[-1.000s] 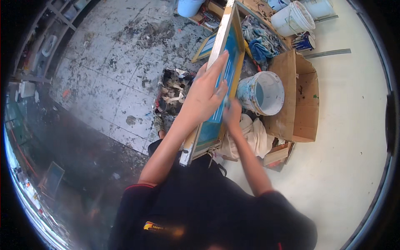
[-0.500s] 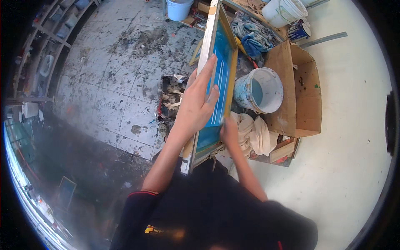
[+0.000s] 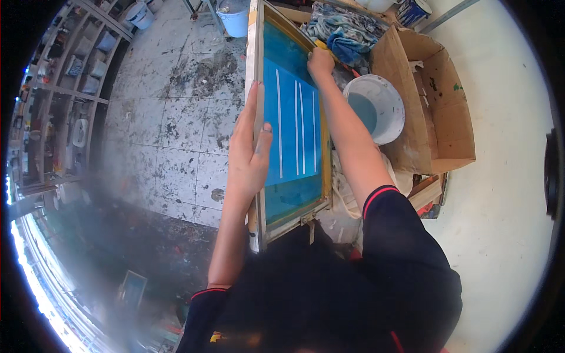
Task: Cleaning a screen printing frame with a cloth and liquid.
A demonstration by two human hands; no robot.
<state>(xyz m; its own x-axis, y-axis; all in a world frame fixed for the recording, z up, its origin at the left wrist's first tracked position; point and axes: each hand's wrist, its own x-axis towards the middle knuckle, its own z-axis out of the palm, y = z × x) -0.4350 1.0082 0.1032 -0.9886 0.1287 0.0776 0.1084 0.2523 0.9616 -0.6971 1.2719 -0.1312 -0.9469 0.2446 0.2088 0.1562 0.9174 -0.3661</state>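
An upright screen frame (image 3: 254, 47) with pale bars, yellowish inner edges and blue mesh (image 3: 288, 123) fills the centre; thin white stripes run down its lighter blue panel. My left hand (image 3: 247, 153) grips the left bar, thumb along its near face. At the screen's upper right, my right hand (image 3: 321, 65) is closed against the edge; what its fingertips hold, if anything, is hidden. My right forearm passes in front of the right bar. Just right of it stands a paint-smeared white bucket (image 3: 372, 106) with grey-blue liquid inside.
An open cardboard box (image 3: 447, 123) is at the right beside a pale surface (image 3: 500, 206). Stained rags (image 3: 341, 23) lie beyond the screen, pale cloth (image 3: 344, 194) below the bucket. A blue bucket (image 3: 232, 17) stands behind. Cluttered shelving (image 3: 76, 88) lines the left, along a paint-spattered floor (image 3: 159, 129).
My right hand has moved from low on the screen's right side up to its upper edge. The screen now faces the camera more squarely, and the view has shifted.
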